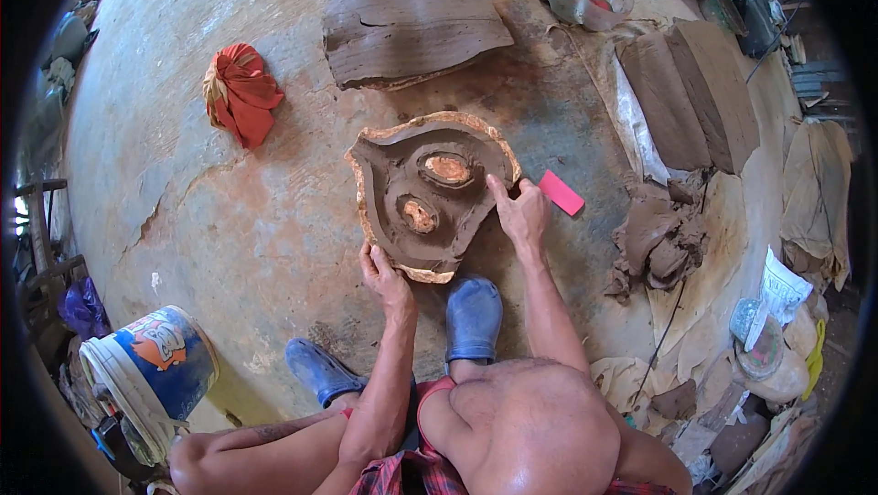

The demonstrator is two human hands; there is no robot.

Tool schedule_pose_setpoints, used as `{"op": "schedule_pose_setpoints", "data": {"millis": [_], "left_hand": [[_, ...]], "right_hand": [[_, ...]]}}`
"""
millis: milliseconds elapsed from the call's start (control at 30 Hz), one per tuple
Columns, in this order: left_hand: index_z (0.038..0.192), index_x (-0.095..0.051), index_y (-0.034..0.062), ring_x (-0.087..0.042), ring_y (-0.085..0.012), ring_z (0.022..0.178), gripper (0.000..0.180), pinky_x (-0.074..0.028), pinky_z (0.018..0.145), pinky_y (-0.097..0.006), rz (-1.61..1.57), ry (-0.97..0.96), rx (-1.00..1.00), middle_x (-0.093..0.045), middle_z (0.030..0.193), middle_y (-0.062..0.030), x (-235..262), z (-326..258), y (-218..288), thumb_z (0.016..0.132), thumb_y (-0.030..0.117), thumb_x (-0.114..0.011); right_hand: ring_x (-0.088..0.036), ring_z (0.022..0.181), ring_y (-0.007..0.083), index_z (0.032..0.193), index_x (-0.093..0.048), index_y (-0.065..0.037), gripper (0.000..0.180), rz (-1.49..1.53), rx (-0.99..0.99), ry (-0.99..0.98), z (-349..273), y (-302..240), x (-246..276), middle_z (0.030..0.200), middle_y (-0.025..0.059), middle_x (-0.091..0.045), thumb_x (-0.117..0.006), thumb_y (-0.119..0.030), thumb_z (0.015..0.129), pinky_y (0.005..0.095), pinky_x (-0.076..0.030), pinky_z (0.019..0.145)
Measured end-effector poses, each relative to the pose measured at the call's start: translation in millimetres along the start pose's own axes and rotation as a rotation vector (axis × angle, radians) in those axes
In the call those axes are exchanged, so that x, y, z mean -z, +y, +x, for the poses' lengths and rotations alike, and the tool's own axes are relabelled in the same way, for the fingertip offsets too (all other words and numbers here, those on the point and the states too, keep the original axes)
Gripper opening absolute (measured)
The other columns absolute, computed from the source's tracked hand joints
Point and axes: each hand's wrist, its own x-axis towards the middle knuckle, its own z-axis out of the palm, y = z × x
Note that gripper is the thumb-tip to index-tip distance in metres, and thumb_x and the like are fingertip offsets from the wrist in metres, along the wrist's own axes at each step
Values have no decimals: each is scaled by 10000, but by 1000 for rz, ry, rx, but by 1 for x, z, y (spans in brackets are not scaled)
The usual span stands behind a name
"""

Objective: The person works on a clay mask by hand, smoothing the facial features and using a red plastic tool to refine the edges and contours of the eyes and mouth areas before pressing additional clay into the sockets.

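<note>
A plaster mould (360, 191) with an irregular, roughly three-cornered outline lies on the floor in front of me. Dark brown wet clay (384, 175) lines its inside. Two oval pale-orange humps (448, 167) stick up through this lining, each ringed by clay. My left hand (388, 285) grips the near left rim, fingers against the outer wall. On the right side my right hand (523, 213) clasps the rim, its thumb over the clay lining and its other fingers partly hidden. A pink flat rectangular piece (561, 193) lies just right of that hand.
Beyond the mould lies a thick clay slab (412, 24); left of it is a bunched red cloth bundle (242, 95). More clay slabs (690, 92) and a torn clay heap (660, 234) sit at right. A bucket (169, 362) stands near left, a clear tub (604, 1) far right.
</note>
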Motion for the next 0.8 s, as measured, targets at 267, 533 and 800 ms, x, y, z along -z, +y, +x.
{"op": "schedule_pose_setpoints", "data": {"millis": [267, 533, 800], "left_hand": [[1379, -571, 118, -640, -75, 887, 332, -510, 617, -235, 6, -17, 36, -672, 1138, 5, -1, 0, 8, 1121, 320, -513], [1461, -527, 59, -672, -186, 1058, 441, -604, 721, -351, 148, -3, 104, -661, 1273, -85, 5, -3, 17, 1121, 339, -495], [1470, -537, 38, -671, -137, 883, 451, -541, 602, -278, 169, 5, 164, -700, 1180, -71, 3, -8, 16, 1125, 325, -498]], "right_hand": [[-733, 750, 360, 1313, -674, 18, 634, 117, 103, 92, -14, -8, 40, 796, 172, -725, -671, -517, 972, 498, -553, 672], [-687, 630, 432, 1671, -242, -216, 876, -362, 586, -370, -16, 6, 51, 721, 198, -698, -606, -196, 875, 582, -560, 622], [-667, 594, 445, 1672, -212, -117, 1045, -447, 594, -511, -42, 0, 39, 638, 243, -647, -612, -185, 708, 585, -568, 645]]}}
